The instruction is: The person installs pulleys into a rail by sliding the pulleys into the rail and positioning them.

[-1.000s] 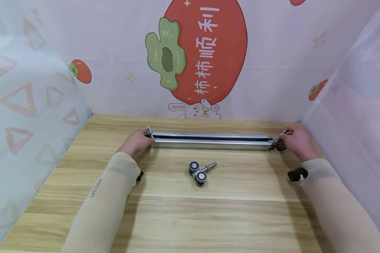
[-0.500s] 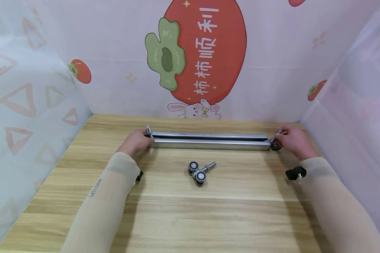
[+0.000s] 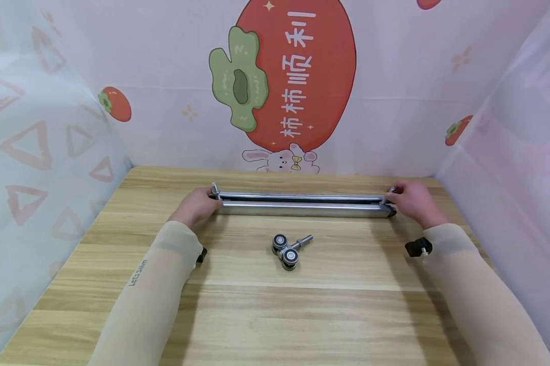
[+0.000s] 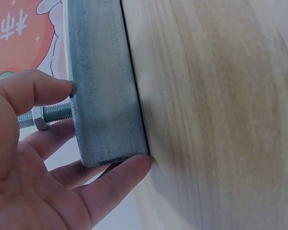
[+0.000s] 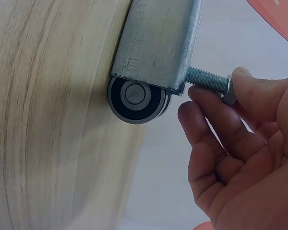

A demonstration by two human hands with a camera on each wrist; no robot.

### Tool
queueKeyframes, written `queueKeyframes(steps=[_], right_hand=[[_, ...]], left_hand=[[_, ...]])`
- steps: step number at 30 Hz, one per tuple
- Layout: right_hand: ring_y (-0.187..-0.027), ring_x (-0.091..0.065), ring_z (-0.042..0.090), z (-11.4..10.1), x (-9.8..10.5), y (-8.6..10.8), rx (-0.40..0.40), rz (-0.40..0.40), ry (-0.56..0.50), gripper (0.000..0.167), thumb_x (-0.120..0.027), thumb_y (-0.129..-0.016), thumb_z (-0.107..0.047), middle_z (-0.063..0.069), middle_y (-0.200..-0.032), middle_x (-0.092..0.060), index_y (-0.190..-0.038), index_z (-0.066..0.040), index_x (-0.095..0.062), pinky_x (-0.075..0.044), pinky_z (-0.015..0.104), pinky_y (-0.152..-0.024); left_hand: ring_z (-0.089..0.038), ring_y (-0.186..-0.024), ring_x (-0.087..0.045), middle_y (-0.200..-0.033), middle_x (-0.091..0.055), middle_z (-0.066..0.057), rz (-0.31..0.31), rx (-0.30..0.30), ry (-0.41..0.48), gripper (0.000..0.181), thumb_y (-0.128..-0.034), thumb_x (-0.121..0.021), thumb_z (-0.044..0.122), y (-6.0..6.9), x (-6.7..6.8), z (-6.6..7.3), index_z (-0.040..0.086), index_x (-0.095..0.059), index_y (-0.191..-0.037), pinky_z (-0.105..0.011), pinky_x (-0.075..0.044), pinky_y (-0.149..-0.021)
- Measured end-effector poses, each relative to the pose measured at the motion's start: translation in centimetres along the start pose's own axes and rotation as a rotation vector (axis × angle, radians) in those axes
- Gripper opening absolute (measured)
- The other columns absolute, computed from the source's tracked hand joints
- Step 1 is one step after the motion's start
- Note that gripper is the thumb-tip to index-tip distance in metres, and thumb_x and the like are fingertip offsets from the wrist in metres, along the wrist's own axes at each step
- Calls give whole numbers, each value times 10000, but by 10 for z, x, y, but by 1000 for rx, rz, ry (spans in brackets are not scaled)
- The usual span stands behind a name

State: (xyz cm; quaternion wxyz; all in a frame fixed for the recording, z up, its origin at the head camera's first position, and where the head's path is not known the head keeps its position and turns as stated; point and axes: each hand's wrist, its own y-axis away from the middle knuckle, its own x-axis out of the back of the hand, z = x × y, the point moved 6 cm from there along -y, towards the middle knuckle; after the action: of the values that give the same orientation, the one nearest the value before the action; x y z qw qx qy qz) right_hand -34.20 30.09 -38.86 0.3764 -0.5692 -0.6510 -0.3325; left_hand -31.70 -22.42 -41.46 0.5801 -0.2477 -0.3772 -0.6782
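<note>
Hands (image 3: 198,206) on rail (image 3: 302,210) and bolt (image 5: 206,80)

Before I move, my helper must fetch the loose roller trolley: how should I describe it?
On the wood-grain table, find the long metal rail toward the back. On the near side of its middle lies the trolley: paired wheels with a threaded bolt. Unlike the roller poking from the rail's right end, it lies wholly outside, untouched.
</note>
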Motion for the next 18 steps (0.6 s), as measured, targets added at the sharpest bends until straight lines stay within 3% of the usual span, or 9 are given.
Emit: queueKeyframes(steps=[6, 18], right_hand=[[-853, -526, 313, -6, -4, -1, -2, -22, -9, 245, -591, -1009, -254, 153, -982, -630, -1042, -16, -637, -429, 414, -691], [-896, -563, 306, -52, -29, -13, 46, -38, -8, 201, -586, -993, -192, 142, -986, -654, -1030, -16, -676, -460, 454, -781]], left_hand=[[-331, -1017, -495, -1124, -586, -156, -4, 4, -5, 277, -956, -583, 282, 2, 1, 1, 53, -592, -1111, -504, -409, -944], [-345, -1067, -492, -1187, -577, -174, -22, 20, 3, 331, -960, -575, 286, 0, -1, 1, 41, -576, -1182, -532, -393, -987]])
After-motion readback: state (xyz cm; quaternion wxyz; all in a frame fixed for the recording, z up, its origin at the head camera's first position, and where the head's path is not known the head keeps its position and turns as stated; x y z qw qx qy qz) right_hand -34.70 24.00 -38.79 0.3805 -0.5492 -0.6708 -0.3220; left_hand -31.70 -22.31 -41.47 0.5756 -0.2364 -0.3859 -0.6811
